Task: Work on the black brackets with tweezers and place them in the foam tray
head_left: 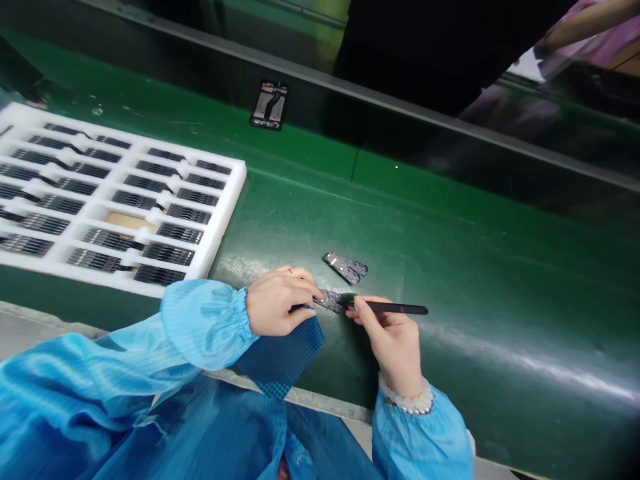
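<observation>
Holding: our left hand (275,303) pinches one end of a small dark part (330,300) between thumb and fingertips. The fingers are closed on it, low over the green belt (450,267) near its front edge; we cannot tell whether the part rests on the belt.
Tool: our right hand (393,340) is closed round a slim black tool (395,308), held like a pen, with its tip at the free end of the part.
Doing it well: we judge this calls for a steady left pinch by the edges, the right wrist braced low, and light pressure at the tip so the thin part neither bends nor slips.
Watch: tip and part are dark on dark and we cannot see exactly where they meet, so small, slow moves seem wise.
Nearby: a second dark part (346,267) lies on the belt just beyond the hands, apart from them; a blue mesh cloth (280,360) lies under the left hand.
Tray: a white foam tray (225,200) with rows of dark strips lies to the left, well apart.
Background: a dark phone frame (270,105) lies far up the belt, and another person's pink sleeve (590,40) shows at top right.
</observation>
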### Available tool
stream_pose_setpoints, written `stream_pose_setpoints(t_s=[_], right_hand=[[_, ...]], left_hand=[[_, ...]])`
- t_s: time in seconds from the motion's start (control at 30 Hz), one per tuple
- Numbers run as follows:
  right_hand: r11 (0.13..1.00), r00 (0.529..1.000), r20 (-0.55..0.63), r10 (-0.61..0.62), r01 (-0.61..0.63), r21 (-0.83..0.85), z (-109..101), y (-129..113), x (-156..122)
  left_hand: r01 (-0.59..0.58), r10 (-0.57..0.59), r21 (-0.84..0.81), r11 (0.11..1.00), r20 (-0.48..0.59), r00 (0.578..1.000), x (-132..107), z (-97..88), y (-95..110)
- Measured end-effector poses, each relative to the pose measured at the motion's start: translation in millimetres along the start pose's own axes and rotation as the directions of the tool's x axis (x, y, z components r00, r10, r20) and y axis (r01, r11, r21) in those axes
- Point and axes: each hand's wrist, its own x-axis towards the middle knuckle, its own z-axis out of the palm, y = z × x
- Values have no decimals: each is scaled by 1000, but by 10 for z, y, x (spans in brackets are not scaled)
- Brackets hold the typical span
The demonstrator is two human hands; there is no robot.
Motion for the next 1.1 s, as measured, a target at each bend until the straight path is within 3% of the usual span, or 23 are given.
stream_pose_setpoints(t_s=[0.2,0.4,1.1], right_hand=[[994,997,-21,-78,76,-83,5,16,-45],[998,999,-15,-46,46,-47,12,46,-42],[1000,1000,10,21,-21,13,22,5,-5]], left_hand=[[-33,32,-37,999,-26,999,-11,35,-16],[-31,31,-44,999,-19,999,-30,63,-28],[-112,127,244,963,-48,991,-60,122,73]])
